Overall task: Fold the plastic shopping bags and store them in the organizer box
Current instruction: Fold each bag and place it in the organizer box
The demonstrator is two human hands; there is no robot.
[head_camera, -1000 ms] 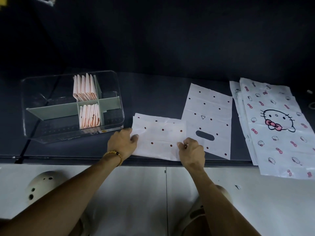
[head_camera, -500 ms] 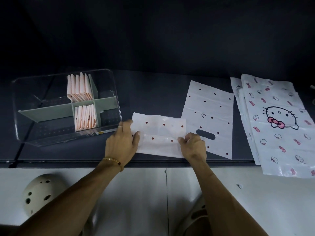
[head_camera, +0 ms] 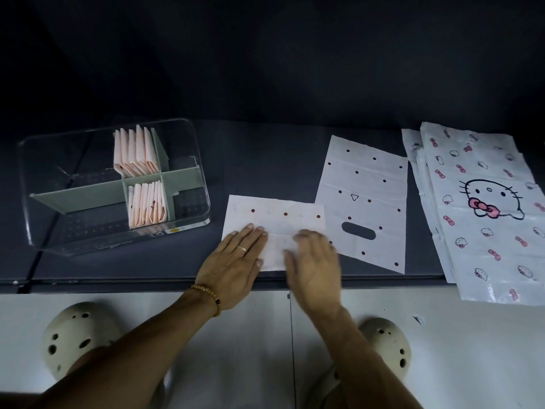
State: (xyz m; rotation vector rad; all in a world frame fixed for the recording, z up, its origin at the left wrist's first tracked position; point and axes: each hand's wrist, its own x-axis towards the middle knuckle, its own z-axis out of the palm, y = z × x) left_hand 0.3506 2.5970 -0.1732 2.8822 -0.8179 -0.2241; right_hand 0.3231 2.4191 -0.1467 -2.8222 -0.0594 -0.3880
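A folded white bag with red dots (head_camera: 277, 215) lies on the dark table near its front edge. My left hand (head_camera: 236, 264) rests flat on the bag's lower left part, fingers straight. My right hand (head_camera: 317, 261) lies flat on its lower right part, blurred by motion. Left of the bag stands the clear organizer box (head_camera: 44, 231) with grey-green dividers. Two of its compartments hold upright folded pink bags (head_camera: 137, 154).
A flat white dotted bag with a handle cut-out (head_camera: 365, 184) lies just right of the folded one. Further right is a stack of cartoon-cat print bags (head_camera: 483, 214), overhanging the table's front edge (head_camera: 118, 283). Below are white floor and my pale shoes.
Both hands let go of the bag's edges and now press flat on it. The bag is folded narrower, and the hands sit closer together.
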